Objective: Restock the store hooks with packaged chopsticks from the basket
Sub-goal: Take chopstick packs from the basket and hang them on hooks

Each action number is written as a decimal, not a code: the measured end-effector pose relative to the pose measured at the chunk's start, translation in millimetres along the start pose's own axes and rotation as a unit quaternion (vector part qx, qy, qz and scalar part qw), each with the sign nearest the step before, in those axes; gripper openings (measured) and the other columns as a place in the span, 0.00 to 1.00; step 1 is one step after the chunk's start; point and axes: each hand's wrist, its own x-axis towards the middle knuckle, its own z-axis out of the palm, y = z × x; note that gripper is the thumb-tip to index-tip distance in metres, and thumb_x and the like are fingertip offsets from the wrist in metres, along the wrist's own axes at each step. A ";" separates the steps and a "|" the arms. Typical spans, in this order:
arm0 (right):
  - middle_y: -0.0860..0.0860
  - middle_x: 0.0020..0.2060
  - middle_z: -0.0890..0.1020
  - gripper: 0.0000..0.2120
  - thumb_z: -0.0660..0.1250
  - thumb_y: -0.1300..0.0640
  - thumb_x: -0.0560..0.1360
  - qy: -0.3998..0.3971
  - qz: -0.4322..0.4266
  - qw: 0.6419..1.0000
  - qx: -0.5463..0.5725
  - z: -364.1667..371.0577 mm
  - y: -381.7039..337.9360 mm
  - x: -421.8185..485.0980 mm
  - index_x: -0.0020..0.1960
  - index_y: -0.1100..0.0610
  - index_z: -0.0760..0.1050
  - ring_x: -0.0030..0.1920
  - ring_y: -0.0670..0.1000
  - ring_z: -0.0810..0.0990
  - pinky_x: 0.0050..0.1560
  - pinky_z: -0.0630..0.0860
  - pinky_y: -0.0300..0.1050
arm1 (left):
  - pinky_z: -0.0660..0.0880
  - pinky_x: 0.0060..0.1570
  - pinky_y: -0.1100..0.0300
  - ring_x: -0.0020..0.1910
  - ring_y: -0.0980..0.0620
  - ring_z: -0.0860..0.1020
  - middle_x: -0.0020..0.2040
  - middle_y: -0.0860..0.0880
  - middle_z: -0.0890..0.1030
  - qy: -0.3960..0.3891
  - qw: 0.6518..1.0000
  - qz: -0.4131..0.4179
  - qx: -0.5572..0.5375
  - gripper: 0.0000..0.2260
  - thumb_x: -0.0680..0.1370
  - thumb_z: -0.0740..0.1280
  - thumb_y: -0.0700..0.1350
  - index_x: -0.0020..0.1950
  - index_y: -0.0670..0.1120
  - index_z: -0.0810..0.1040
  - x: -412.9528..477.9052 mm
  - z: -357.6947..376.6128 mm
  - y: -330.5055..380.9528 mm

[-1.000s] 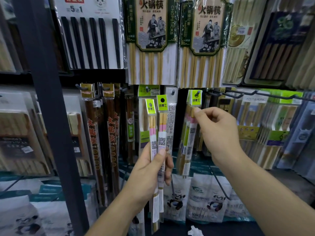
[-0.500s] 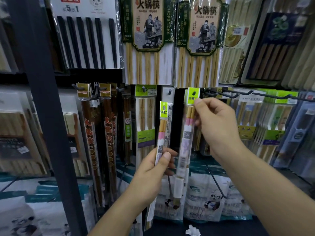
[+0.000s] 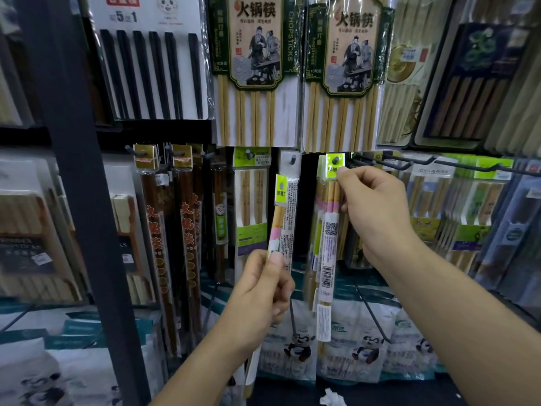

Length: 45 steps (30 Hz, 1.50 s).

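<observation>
Both hands grip slim packaged chopsticks in front of the store hooks.

The left hand (image 3: 263, 291) is curled round the lower half of a narrow clear-plastic pack of pale bamboo chopsticks with pink and white bands and a green card header (image 3: 277, 221), thumb pressed flat on its front, holding it upright. Slightly farther, the right hand (image 3: 377, 218) pinches the top of a matching green-headed pack (image 3: 329, 244), whose punched hole sits on the dark metal hook tip (image 3: 335, 160). Glossy panda-printed bags (image 3: 298, 344) hang below; behind and above hang wide hot-pot chopstick packs with illustrated labels (image 3: 254, 68).
</observation>
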 end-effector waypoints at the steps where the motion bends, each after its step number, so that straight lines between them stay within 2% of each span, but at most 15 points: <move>1: 0.44 0.23 0.77 0.14 0.67 0.55 0.81 0.002 0.001 1.000 -0.007 -0.2 1.5 0.6 0.39 0.60 0.80 0.26 0.40 0.73 0.36 0.73 0.31 | 0.63 0.26 0.64 0.27 0.54 0.64 0.36 0.49 0.74 -0.001 1.000 -0.001 -0.001 0.19 0.78 0.61 0.60 0.51 0.44 0.67 -0.4 -0.1 0.3; 4: 0.47 0.27 0.77 0.15 0.68 0.53 0.80 0.004 0.002 1.000 -0.022 -2.2 5.7 0.2 0.38 0.58 0.81 0.29 0.42 0.73 0.44 0.74 0.36 | 0.65 0.27 0.64 0.28 0.54 0.68 0.38 0.48 0.77 -0.001 1.000 0.002 0.019 0.18 0.78 0.60 0.60 0.50 0.45 0.68 -1.4 -0.5 2.1; 7: 0.46 0.28 0.80 0.14 0.70 0.50 0.79 0.006 -0.010 0.999 -0.032 -6.5 7.1 -5.2 0.36 0.51 0.83 0.29 0.39 0.74 0.37 0.73 0.28 | 0.70 0.26 0.60 0.31 0.53 0.74 0.40 0.47 0.79 -0.005 0.999 0.015 0.031 0.15 0.79 0.61 0.56 0.49 0.44 0.74 -3.3 -0.4 4.6; 10: 0.48 0.34 0.83 0.10 0.72 0.50 0.78 0.008 0.000 0.999 -0.048 -13.0 9.6 -12.6 0.38 0.50 0.83 0.31 0.39 0.76 0.39 0.75 0.37 | 0.75 0.31 0.57 0.32 0.50 0.76 0.36 0.46 0.78 0.011 0.999 0.015 0.030 0.14 0.78 0.63 0.56 0.47 0.46 0.79 -6.2 -1.0 6.6; 12: 0.49 0.35 0.84 0.10 0.71 0.51 0.78 0.000 -0.001 0.999 -0.048 -16.9 10.4 -18.4 0.39 0.50 0.83 0.31 0.40 0.75 0.39 0.75 0.39 | 0.78 0.34 0.55 0.31 0.48 0.77 0.34 0.44 0.78 0.018 0.999 0.016 0.045 0.13 0.77 0.64 0.57 0.48 0.49 0.81 -7.1 0.7 8.0; 15: 0.47 0.37 0.85 0.09 0.69 0.53 0.80 -0.071 -0.013 0.997 -0.020 -18.3 6.1 -29.1 0.42 0.48 0.84 0.32 0.37 0.77 0.34 0.75 0.31 | 0.81 0.38 0.53 0.32 0.48 0.80 0.34 0.43 0.78 0.009 0.998 0.028 0.051 0.10 0.77 0.65 0.55 0.48 0.52 0.83 -7.7 8.3 9.9; 18: 0.43 0.31 0.82 0.09 0.68 0.56 0.81 -0.144 -0.022 0.989 0.001 -15.4 3.5 -37.0 0.43 0.52 0.83 0.31 0.38 0.76 0.30 0.70 0.29 | 0.82 0.43 0.56 0.36 0.50 0.81 0.34 0.49 0.80 0.001 0.994 0.042 0.096 0.09 0.77 0.66 0.55 0.48 0.53 0.83 -7.0 17.5 8.1; 20: 0.43 0.28 0.80 0.11 0.67 0.57 0.81 -0.156 -0.031 0.987 0.002 -14.8 2.3 -38.2 0.41 0.54 0.83 0.30 0.38 0.75 0.31 0.70 0.29 | 0.79 0.44 0.59 0.39 0.54 0.81 0.37 0.53 0.80 0.005 0.991 0.060 0.120 0.08 0.77 0.66 0.55 0.49 0.53 0.83 -5.7 23.6 6.1; 24: 0.44 0.29 0.81 0.09 0.68 0.58 0.81 -0.104 -0.012 0.994 0.032 -20.5 -3.6 -24.2 0.43 0.56 0.84 0.30 0.39 0.76 0.32 0.72 0.31 | 0.79 0.48 0.63 0.44 0.57 0.82 0.44 0.52 0.83 0.021 0.984 0.075 0.162 0.06 0.80 0.67 0.54 0.52 0.65 0.82 3.6 32.9 6.1; 26: 0.44 0.27 0.81 0.09 0.70 0.57 0.80 -0.065 0.000 0.997 0.048 -23.0 -7.7 -12.2 0.42 0.57 0.83 0.28 0.39 0.76 0.32 0.72 0.30 | 0.80 0.47 0.59 0.46 0.53 0.82 0.46 0.50 0.84 0.010 0.979 0.079 0.188 0.08 0.84 0.65 0.50 0.53 0.63 0.81 10.8 36.9 9.1; 28: 0.45 0.27 0.81 0.10 0.71 0.55 0.79 -0.040 0.005 0.998 0.054 -22.9 -10.7 -2.2 0.41 0.57 0.82 0.28 0.40 0.76 0.33 0.74 0.31 | 0.79 0.47 0.53 0.44 0.51 0.81 0.48 0.46 0.83 0.005 0.971 0.079 0.225 0.08 0.84 0.65 0.50 0.53 0.61 0.81 18.3 40.6 13.5; 32: 0.45 0.29 0.81 0.11 0.71 0.52 0.79 -0.035 -0.007 0.999 0.019 -17.1 -11.0 7.1 0.39 0.53 0.82 0.31 0.43 0.76 0.40 0.76 0.39 | 0.79 0.38 0.62 0.37 0.59 0.78 0.45 0.46 0.81 0.005 0.965 0.067 0.255 0.05 0.83 0.66 0.49 0.54 0.58 0.81 28.2 43.6 14.5; 35: 0.46 0.29 0.80 0.12 0.70 0.51 0.79 -0.038 -0.008 0.999 0.013 -16.3 -7.9 9.4 0.39 0.55 0.82 0.31 0.43 0.76 0.40 0.76 0.40 | 0.83 0.41 0.52 0.38 0.54 0.79 0.44 0.47 0.81 0.003 0.964 0.065 0.257 0.05 0.83 0.67 0.48 0.54 0.59 0.80 30.4 45.3 10.7; 38: 0.47 0.29 0.79 0.12 0.70 0.51 0.79 -0.034 -0.007 0.999 -0.002 -16.3 -4.1 10.9 0.39 0.56 0.82 0.32 0.44 0.76 0.40 0.75 0.40 | 0.83 0.41 0.45 0.39 0.55 0.79 0.43 0.53 0.79 0.010 0.966 0.058 0.253 0.09 0.82 0.68 0.49 0.55 0.64 0.76 31.4 45.3 6.5; 45: 0.47 0.30 0.80 0.13 0.71 0.51 0.79 -0.028 -0.026 0.999 -0.014 -12.3 -0.6 14.3 0.38 0.54 0.81 0.33 0.45 0.77 0.42 0.79 0.45 | 0.83 0.44 0.42 0.44 0.46 0.81 0.43 0.54 0.80 0.036 0.966 0.064 0.247 0.04 0.76 0.68 0.56 0.48 0.64 0.75 34.4 43.4 4.7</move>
